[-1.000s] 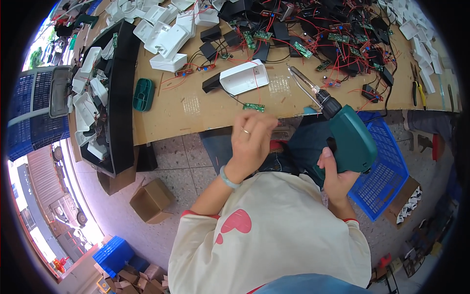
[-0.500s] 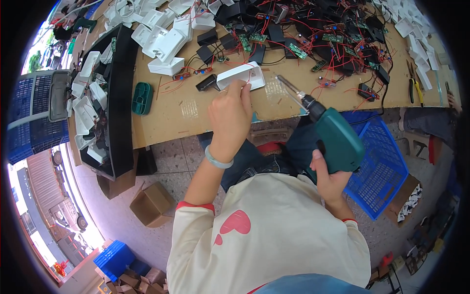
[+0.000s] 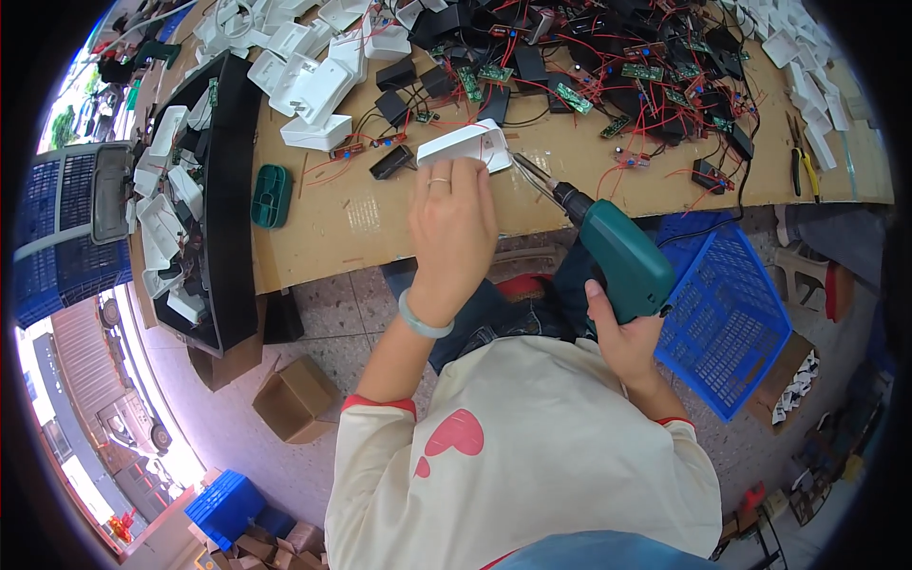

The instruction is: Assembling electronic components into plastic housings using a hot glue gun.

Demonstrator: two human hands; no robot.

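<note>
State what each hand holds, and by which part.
The right hand holds the green tool by its handle. The left hand is at the white case; its fingertips are hidden, so any hold cannot be told.

Head-worn fisheye cam, facing dn, over L hand (image 3: 450, 228) & R hand (image 3: 627, 344)

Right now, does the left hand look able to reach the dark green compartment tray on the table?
Probably yes: across the brown tabletop, nothing tall seems to stand between the left hand and the compartment tray. It is at the white plastic housing, so it would likely leave that first.
</note>
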